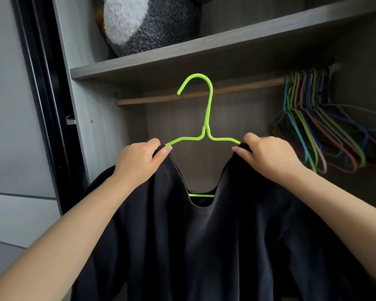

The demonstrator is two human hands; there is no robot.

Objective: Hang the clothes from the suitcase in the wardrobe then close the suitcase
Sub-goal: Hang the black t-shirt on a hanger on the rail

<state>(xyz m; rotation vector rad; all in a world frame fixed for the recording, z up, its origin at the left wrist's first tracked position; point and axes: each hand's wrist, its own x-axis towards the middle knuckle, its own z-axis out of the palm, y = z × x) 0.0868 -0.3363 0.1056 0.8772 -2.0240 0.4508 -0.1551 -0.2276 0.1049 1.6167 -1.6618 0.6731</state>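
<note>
A black shirt point(204, 246) hangs on a lime green hanger point(208, 109) that I hold up in front of the open wardrobe. My left hand point(139, 161) pinches the shirt's left shoulder over the hanger arm. My right hand point(267, 155) pinches the right shoulder the same way. The hanger's hook stands in front of the wooden rail point(237, 88), at about its height; I cannot tell whether it touches the rail. The hanger's bottom bar shows through the neckline. The suitcase is out of view.
Several empty coloured hangers point(319, 127) bunch at the rail's right end. A grey shelf point(204, 53) above the rail holds a grey and white plush item point(148, 22). The wardrobe's side panel and a dark sliding door frame point(46, 105) stand at the left.
</note>
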